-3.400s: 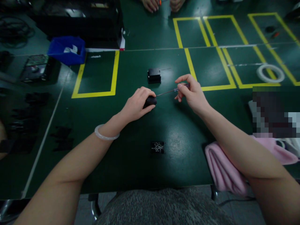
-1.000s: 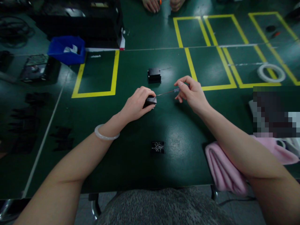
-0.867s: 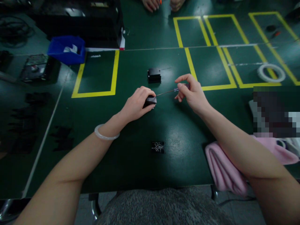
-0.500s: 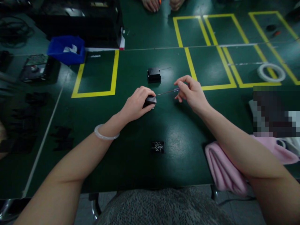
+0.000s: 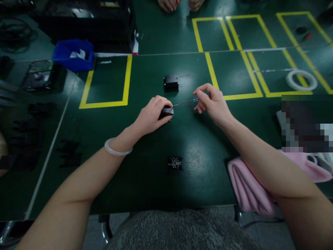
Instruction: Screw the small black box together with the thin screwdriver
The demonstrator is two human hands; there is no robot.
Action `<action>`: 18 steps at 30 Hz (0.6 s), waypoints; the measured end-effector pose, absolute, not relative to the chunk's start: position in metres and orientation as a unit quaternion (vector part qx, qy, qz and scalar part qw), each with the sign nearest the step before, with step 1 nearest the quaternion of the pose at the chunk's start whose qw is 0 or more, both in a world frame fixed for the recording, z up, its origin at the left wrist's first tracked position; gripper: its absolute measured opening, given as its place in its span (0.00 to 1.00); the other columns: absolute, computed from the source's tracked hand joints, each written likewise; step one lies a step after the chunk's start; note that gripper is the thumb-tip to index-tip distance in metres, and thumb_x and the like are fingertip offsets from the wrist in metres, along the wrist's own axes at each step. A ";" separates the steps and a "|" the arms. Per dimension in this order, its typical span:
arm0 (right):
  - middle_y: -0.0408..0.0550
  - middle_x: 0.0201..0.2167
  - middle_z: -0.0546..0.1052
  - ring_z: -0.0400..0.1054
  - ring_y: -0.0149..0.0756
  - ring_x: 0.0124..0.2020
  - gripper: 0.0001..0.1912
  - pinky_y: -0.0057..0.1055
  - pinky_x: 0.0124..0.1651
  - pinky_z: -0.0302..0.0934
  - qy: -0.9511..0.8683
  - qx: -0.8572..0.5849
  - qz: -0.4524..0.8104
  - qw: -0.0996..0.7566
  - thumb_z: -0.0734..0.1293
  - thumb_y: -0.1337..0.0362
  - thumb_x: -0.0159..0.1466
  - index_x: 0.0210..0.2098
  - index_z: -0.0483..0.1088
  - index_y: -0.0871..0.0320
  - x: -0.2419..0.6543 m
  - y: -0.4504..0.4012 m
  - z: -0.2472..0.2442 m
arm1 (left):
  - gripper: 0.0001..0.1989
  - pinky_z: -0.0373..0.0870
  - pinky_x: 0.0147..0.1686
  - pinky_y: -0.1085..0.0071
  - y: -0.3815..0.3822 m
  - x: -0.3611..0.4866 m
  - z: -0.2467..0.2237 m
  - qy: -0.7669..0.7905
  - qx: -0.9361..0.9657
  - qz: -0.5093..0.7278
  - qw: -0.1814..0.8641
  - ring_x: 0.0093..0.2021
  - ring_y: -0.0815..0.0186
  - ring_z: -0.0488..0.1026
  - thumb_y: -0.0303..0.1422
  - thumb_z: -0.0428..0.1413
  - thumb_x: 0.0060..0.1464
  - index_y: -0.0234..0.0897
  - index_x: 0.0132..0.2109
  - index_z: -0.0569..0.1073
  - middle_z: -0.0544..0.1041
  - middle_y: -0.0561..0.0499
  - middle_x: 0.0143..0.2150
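My left hand (image 5: 154, 113) is wrapped round a small black block-like part (image 5: 168, 111) on the green table, covering much of it. In my right hand (image 5: 212, 103) is a screwdriver (image 5: 185, 102), its handle mostly hidden by the fingers. The thin shaft points left, and its tip meets the right side of the held part, near my left fingertips. A second black block-like part (image 5: 171, 83) stands just beyond. Closer to me, a small black tray (image 5: 169, 168) holds several silver screws (image 5: 174, 162).
At the left back are a blue bin (image 5: 73, 57) and a large black machine (image 5: 104, 31). Dark parts (image 5: 69, 152) lie at left. A pink cloth (image 5: 249, 184) and a white tape roll (image 5: 301, 80) are at right. Another person's hands (image 5: 168, 5) show at the far edge.
Hardly anything differs. Both hands, the screwdriver and the held black part keep the same places, with at most a slight shift of the right fingers on the handle.
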State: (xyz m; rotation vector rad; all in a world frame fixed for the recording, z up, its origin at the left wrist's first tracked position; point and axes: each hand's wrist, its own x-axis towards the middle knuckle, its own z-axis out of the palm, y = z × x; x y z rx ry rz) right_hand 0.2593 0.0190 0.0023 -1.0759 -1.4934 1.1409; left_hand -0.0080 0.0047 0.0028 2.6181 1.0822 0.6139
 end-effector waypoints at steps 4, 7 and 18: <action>0.32 0.15 0.61 0.61 0.28 0.16 0.12 0.34 0.31 0.71 -0.620 -0.428 0.452 0.477 0.70 0.52 0.69 0.41 0.67 0.51 0.260 0.020 -0.001 | 0.13 0.72 0.55 0.54 0.005 -0.007 0.002 0.371 0.896 0.212 0.123 0.56 0.53 0.71 0.32 0.56 0.66 0.38 0.56 0.67 0.74 0.42 0.55; 0.33 0.17 0.65 0.62 0.29 0.17 0.11 0.35 0.33 0.73 -0.624 -0.423 0.448 0.481 0.70 0.54 0.69 0.43 0.67 0.50 0.260 0.020 -0.002 | 0.14 0.72 0.54 0.54 0.005 -0.006 0.002 0.368 0.896 0.214 0.122 0.56 0.52 0.71 0.33 0.56 0.66 0.38 0.56 0.67 0.74 0.42 0.55; 0.32 0.15 0.60 0.61 0.28 0.16 0.08 0.35 0.31 0.72 -0.618 -0.425 0.459 0.476 0.69 0.55 0.70 0.42 0.67 0.51 0.261 0.021 -0.001 | 0.14 0.72 0.53 0.54 0.004 -0.007 0.003 0.370 0.896 0.214 0.122 0.55 0.52 0.71 0.32 0.56 0.66 0.37 0.56 0.67 0.74 0.42 0.55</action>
